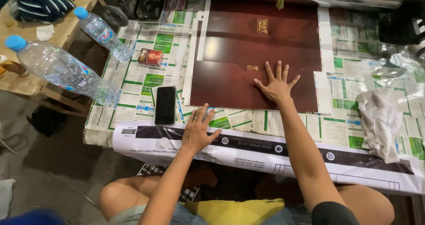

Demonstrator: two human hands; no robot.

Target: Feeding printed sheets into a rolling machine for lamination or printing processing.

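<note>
On a low table papered with green-and-white printed sheets, the right hand, fingers spread, flattens a dark maroon printed sheet at centre frame; the left hand, open, rests on a white wrapper below. Smoothing appears underway.

Print workshop: printed sheets covering low worktable.

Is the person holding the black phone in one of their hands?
No, the black phone lies by itself on the printed paper, while the left hand and the right hand press flat elsewhere.
</note>
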